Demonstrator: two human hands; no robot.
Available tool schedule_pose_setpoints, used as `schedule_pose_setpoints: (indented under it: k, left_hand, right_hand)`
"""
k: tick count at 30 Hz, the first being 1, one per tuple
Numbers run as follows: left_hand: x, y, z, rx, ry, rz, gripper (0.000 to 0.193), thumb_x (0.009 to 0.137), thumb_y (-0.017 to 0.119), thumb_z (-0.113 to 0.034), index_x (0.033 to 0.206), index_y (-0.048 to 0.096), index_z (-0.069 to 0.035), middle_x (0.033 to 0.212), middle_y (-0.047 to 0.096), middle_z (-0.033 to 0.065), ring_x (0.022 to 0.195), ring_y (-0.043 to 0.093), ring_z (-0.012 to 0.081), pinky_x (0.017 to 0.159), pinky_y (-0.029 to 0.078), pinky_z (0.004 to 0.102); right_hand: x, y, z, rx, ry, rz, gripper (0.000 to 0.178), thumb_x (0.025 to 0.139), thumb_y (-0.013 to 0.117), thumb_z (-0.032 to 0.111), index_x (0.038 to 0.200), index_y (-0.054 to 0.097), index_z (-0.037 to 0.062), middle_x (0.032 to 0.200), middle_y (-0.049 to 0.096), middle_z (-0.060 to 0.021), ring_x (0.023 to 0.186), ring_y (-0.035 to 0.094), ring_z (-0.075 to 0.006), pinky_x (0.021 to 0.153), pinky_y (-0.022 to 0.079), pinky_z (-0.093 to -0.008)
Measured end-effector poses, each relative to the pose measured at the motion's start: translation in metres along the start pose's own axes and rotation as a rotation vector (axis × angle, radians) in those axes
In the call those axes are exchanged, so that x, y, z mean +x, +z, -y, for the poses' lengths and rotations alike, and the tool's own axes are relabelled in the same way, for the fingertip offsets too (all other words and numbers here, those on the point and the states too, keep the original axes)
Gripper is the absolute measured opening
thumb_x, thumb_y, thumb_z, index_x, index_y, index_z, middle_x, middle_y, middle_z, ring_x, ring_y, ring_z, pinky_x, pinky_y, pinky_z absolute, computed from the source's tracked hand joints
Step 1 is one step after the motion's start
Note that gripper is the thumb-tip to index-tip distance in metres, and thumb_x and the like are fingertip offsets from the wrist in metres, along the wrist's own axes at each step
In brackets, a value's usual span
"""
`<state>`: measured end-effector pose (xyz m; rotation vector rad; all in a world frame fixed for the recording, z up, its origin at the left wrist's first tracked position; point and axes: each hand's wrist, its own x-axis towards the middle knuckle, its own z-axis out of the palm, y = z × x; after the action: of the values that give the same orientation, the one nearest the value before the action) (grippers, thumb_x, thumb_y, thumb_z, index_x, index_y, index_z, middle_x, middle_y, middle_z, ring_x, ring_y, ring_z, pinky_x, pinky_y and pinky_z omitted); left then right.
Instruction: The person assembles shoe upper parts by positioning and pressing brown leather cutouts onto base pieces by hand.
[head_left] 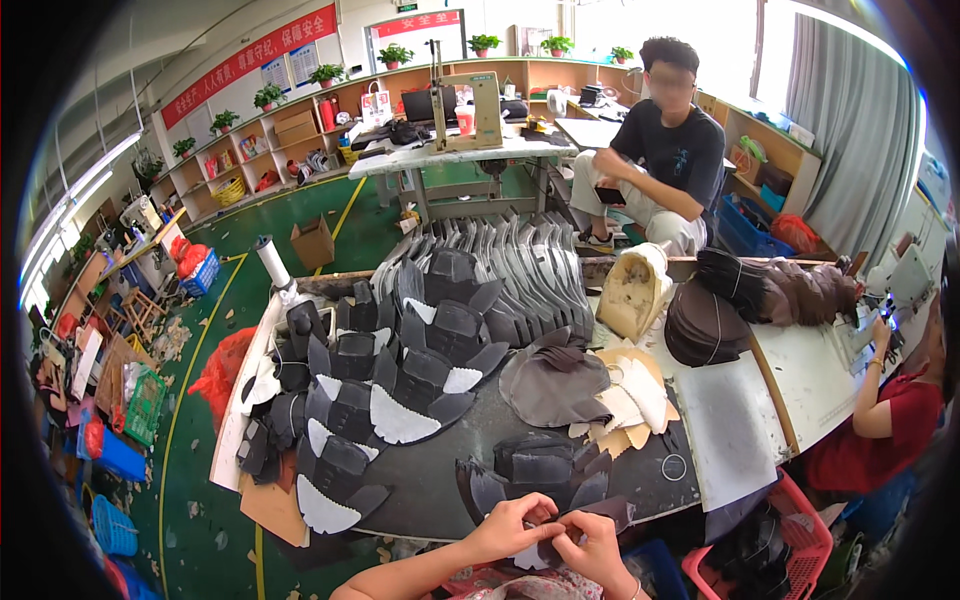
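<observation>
At the near edge of the table, my left hand (512,530) and my right hand (592,550) meet, fingertips closed in a pinch. Between them is a dark, thin piece of material (615,511) that shows partly beside my right hand. Just beyond my hands lies a black cut-out shoe-upper piece (535,462) with side flaps. To the left, several black stitched pieces (430,365) with pale grey toothed edges overlap in rows. A stack of dark brown rounded pieces (553,380) sits farther off, next to cream-coloured cut pieces (637,392).
Rows of grey curved pieces (510,275) stand at the table's far side, beside a cream tub (634,290). Bundled dark pieces (705,325) lie right. A pink basket (810,550) is at my lower right. One person (665,150) sits opposite; another in red (905,430) works at right.
</observation>
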<state>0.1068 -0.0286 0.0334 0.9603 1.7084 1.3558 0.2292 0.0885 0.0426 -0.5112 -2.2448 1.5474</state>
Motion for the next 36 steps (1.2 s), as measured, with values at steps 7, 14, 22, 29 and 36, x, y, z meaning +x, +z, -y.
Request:
schedule_pose_setpoints:
  k: [7,14,22,29,36]
  left_hand:
    - [-0.008,0.015,0.005,0.302,0.227,-0.27,0.014,0.082,0.065,-0.012,0.085,0.06,0.0,0.075,0.062,0.0142,0.062,0.061,0.0249,0.056,0.046,0.0311]
    - [0.002,0.033,-0.011,0.223,0.307,-0.23,0.014,0.083,0.065,-0.012,0.087,0.059,0.0,0.072,0.062,0.0139,0.06,0.061,0.0233,0.054,0.046,0.0303]
    - [0.002,0.032,-0.007,0.203,0.341,-0.249,0.012,0.081,0.064,-0.008,0.088,0.058,0.0,0.074,0.062,0.0146,0.062,0.062,0.0257,0.053,0.046,0.0314]
    - [-0.007,0.017,-0.009,0.165,0.196,-0.396,0.016,0.086,0.062,-0.014,0.081,0.056,0.001,0.064,0.058,0.0124,0.053,0.057,0.022,0.05,0.043,0.0314]
    - [-0.021,0.012,-0.024,0.377,-0.037,-0.168,0.034,0.087,0.062,-0.028,0.072,0.053,0.001,0.059,0.058,0.0055,0.05,0.052,0.0078,0.048,0.043,0.025]
  right_hand:
    - [-0.016,-0.003,-0.006,-0.045,-0.008,-0.105,0.008,0.067,0.062,0.004,0.071,0.061,-0.0033,0.059,0.06,-0.0089,0.053,0.057,-0.0121,0.051,0.045,-0.0247]
    - [-0.02,-0.005,-0.001,0.127,0.145,-0.239,0.028,0.069,0.078,0.018,0.072,0.058,-0.0029,0.072,0.062,-0.012,0.062,0.062,-0.0165,0.054,0.05,-0.0257]
    - [-0.007,-0.021,0.0,0.071,0.082,0.025,0.03,0.075,0.073,0.012,0.061,0.051,-0.0032,0.057,0.057,-0.0101,0.051,0.059,-0.0158,0.045,0.042,-0.0263]
    - [-0.01,-0.015,0.0,-0.226,-0.065,-0.235,0.031,0.075,0.069,0.01,0.052,0.052,-0.0004,0.047,0.052,-0.0143,0.041,0.055,-0.0263,0.04,0.039,-0.0318]
    - [-0.007,0.017,-0.003,-0.168,-0.079,-0.392,0.033,0.071,0.074,0.007,0.054,0.047,0.0003,0.052,0.05,-0.0098,0.046,0.048,-0.0227,0.044,0.037,-0.0339]
